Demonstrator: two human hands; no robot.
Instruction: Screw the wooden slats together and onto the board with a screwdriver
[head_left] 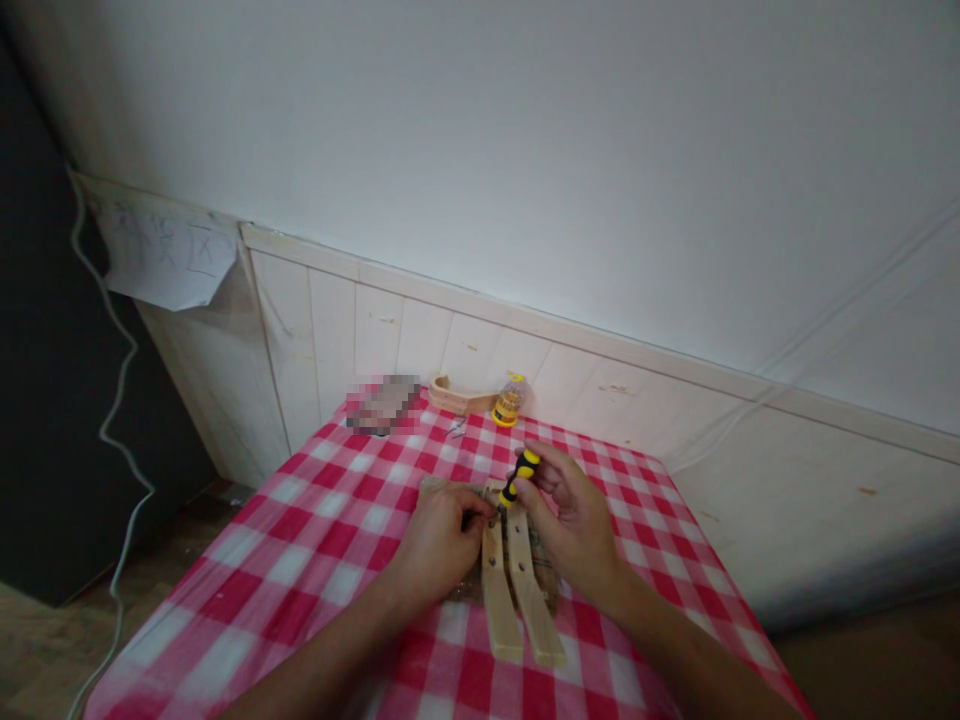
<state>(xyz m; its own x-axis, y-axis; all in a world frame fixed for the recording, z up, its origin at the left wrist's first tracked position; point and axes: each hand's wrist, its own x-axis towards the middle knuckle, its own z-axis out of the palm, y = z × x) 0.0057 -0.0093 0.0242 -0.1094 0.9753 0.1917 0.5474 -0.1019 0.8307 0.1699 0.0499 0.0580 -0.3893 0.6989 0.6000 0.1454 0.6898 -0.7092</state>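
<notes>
While the right hand (574,515) grasps a screwdriver (519,478), tip down by the far ends of two wooden strips (504,628), the left hand (442,540) bunches its fingertips beside the left strip; whether they hold anything, I cannot tell. The strips lie side by side over a brown base (550,590), pointing toward the near edge of the counter (300,520). By the far edge, a jar (507,405) stands beside a curved wooden piece (459,400).

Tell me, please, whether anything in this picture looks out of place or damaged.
The item at the far left corner of the table is odd: only square blocks show, so I cannot identify it. Wall panels bear brownish marks, perhaps worn paint. The screwdriver in the right hand and the wooden pieces look normal.
</notes>
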